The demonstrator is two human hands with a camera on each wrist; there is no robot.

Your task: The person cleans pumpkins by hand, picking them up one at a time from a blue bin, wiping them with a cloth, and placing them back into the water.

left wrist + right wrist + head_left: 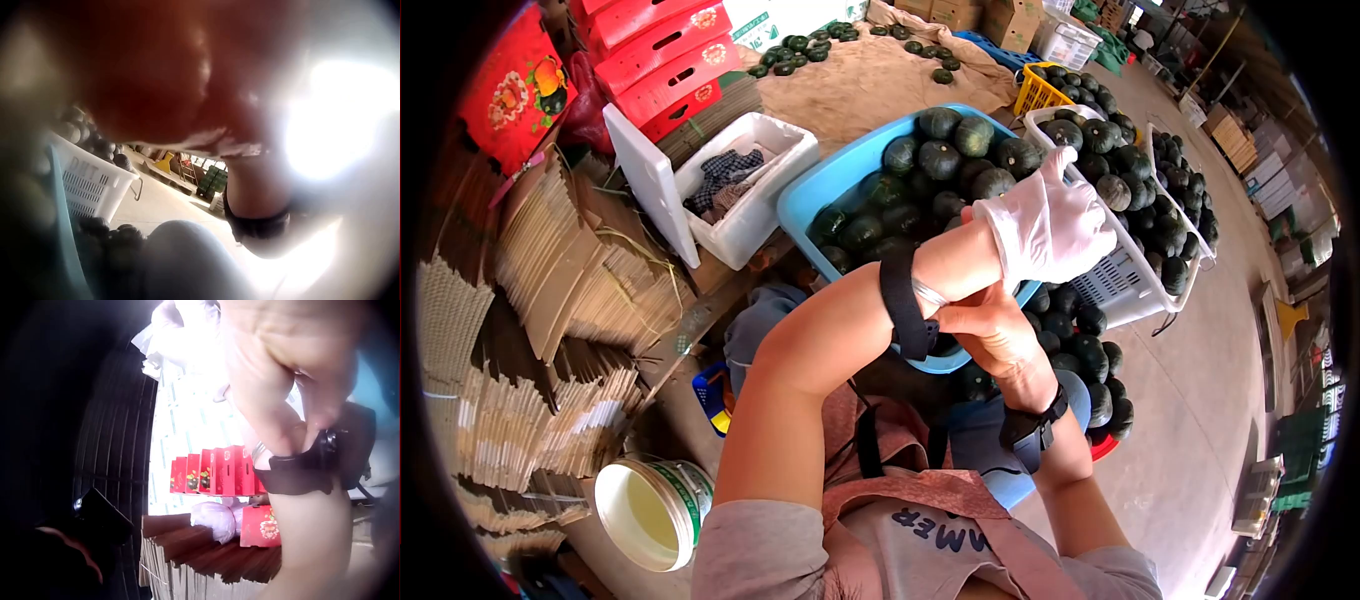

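My left hand (1055,220) wears a thin white glove and extends over the produce, fingers bent, nothing in its grasp. A black strap (903,300) circles the left forearm below the glove's cuff. My bare right hand (995,335) reaches under that forearm and pinches the strap, its thumb and fingertips at the band (300,472) in the right wrist view. A black device (1035,430) is on the right wrist. In the left wrist view a blurred hand fills the top. Dark green pumpkins (940,160) fill a blue tub (800,195) beneath the arms.
A white basket (1115,285) of pumpkins stands at the right, a yellow crate (1032,92) behind it. Loose pumpkins (1090,355) lie below. A foam box (765,205) holds cloth. Flattened cardboard (550,270), red boxes (665,60) and a bucket (690,500) line the left.
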